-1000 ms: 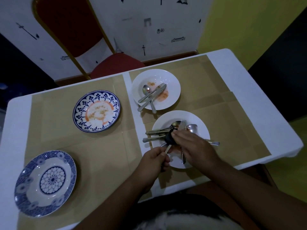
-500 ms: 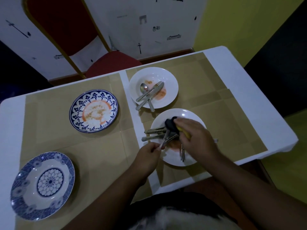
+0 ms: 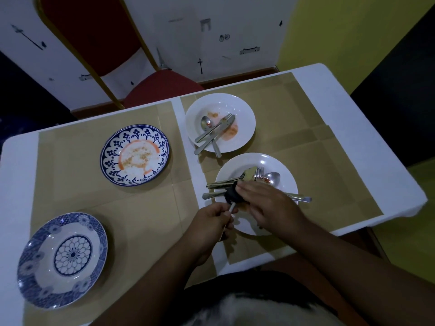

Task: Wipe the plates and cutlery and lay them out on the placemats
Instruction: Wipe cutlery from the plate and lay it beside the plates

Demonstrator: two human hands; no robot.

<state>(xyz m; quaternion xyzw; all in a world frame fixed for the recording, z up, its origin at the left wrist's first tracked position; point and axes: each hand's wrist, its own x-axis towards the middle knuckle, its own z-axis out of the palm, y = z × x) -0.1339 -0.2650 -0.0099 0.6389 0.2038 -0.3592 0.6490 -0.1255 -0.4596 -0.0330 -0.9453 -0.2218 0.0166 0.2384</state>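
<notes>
left placemat (image 3: 70,175): two plates (image 3: 134,154) | right placemat (image 3: 329,161): two plates (image 3: 247,118), cutlery (image 3: 213,135) on both

The cutlery piece (image 3: 231,207) pinched in the left hand (image 3: 210,222) is mostly covered by fingers and a dark pad (image 3: 230,195); its kind cannot be told. Pad and white plate (image 3: 270,163) are partly hidden under the right hand (image 3: 270,205).

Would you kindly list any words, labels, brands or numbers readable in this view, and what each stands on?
No readable text.
Wallpaper: small black drawings only; one faint mark beside the arch is too blurred to read.
Nothing on the table shows lettering.
</notes>
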